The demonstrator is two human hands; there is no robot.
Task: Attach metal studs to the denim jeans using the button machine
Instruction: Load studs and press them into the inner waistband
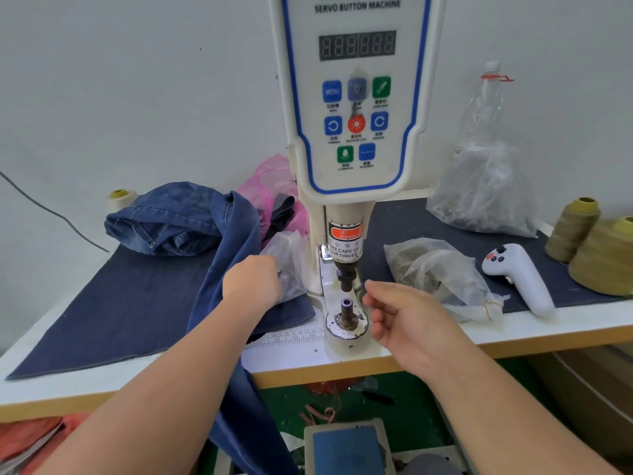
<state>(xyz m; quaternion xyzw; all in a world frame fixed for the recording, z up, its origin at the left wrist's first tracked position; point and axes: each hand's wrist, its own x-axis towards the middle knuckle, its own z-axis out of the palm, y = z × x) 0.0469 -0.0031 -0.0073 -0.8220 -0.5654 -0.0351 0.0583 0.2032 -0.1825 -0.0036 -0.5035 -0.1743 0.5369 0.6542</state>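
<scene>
Soft, floppy jeans (236,337) drape off the surface (513,334); left hand (251,281) reaches into a plastic bag (287,262), its grip hidden; right hand (404,320) hangs loosely curled, holding nothing.

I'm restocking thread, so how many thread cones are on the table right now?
3. One pale cone stands at the back left behind the jeans. Two olive cones sit at the right edge: one behind, one in front, cut off by the frame. More may be hidden.

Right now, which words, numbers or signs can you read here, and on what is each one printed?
"SERVO BUTTON MACHINE": top of the button machine.
"MENU": blue panel button.
"WARNING", "TAKE CARE OF YOUR FINGER": warning label, partly hidden.
"12 13 14": ruler strip.
Display: unlit, no number.
Other button captions: too small.
</scene>
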